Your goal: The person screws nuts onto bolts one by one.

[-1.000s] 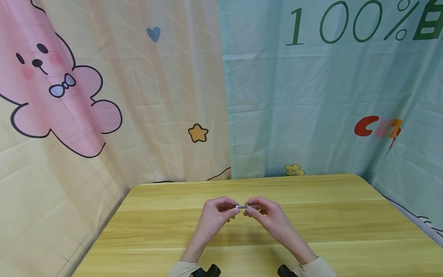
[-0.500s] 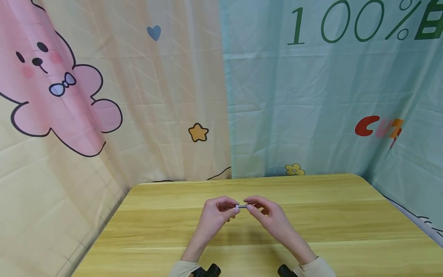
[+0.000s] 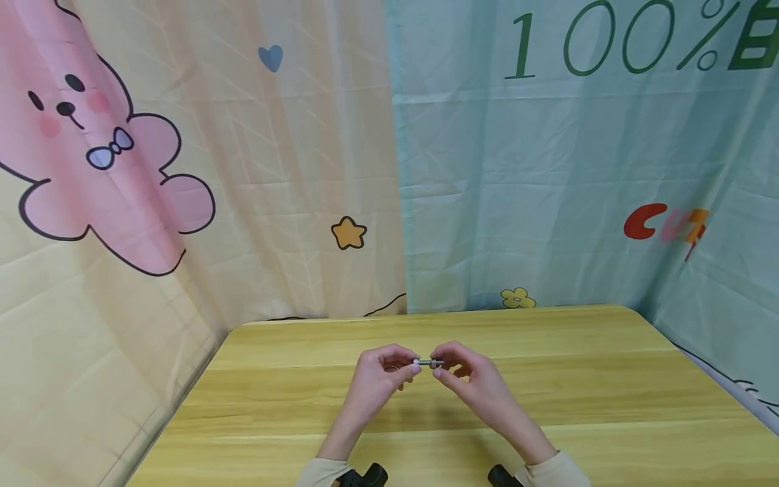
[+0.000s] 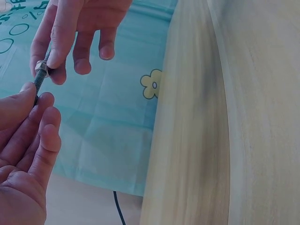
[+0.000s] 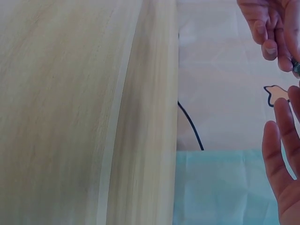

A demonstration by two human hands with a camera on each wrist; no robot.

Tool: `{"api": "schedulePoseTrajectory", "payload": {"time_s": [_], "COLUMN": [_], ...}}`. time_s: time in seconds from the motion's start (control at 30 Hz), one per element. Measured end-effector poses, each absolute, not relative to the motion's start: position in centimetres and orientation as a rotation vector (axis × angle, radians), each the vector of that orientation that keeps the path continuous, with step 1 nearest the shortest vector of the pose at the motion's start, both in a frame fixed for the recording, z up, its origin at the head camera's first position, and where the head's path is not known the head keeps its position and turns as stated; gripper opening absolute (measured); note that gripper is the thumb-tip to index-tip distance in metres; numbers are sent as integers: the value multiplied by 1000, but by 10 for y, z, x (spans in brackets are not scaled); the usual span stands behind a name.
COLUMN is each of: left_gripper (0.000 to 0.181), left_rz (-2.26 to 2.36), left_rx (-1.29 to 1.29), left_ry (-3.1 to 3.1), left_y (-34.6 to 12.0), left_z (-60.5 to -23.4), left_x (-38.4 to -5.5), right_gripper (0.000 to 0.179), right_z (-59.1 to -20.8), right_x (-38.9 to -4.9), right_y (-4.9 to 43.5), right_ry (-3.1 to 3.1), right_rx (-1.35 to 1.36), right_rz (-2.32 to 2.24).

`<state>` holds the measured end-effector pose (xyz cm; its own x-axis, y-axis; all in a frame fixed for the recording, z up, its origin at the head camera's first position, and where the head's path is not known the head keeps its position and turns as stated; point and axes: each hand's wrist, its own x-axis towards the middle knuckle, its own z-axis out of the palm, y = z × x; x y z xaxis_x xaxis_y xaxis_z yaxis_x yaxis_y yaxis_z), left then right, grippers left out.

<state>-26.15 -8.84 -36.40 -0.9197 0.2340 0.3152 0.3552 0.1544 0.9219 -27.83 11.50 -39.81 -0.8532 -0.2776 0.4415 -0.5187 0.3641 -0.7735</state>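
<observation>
Both forearms reach in from the near edge of the desk and lean toward each other, wrists arched, so that the hands meet just above its surface near the middle. The left hand pinches one end of a bolt between thumb and forefinger, the other fingers bent beneath. The bolt lies about level in the head view, spanning the gap between the hands, with a nut on its shaft toward the right end and a short tip showing beyond it.

The right hand is partly spread: thumb and forefinger stand on either side of the nut, a little apart, and I cannot tell whether they touch it. In the left wrist view its remaining fingers hang loosely, separated from one another.

Half a second ago, the right thumb and forefinger covered the nut and the bolt's right end, leaving only bare shaft in sight; now they are parted, and both nut and tip show. The right forefinger also sits slightly higher. The left hand is nearly unchanged, with its grip at the same end, and the forearms hold their place.
</observation>
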Motion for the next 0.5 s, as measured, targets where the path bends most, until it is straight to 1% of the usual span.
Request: {"api": "schedulePoseTrajectory", "payload": {"time_s": [0.2, 0.5], "left_gripper": [8, 8], "left_rz": [-1880, -1893], "left_rx": [-593, -601], "left_ry": [-2317, -2310], "left_y": [-87, -84], "left_z": [-363, -363], "left_x": [-261, -260], "right_gripper": [13, 24], "right_z": [-399, -399], "right_x": [-278, -276], "right_y": [116, 115], "right_ry": [-2427, -2481], "right_rx": [676, 569], "right_rz": [1508, 1488]}}
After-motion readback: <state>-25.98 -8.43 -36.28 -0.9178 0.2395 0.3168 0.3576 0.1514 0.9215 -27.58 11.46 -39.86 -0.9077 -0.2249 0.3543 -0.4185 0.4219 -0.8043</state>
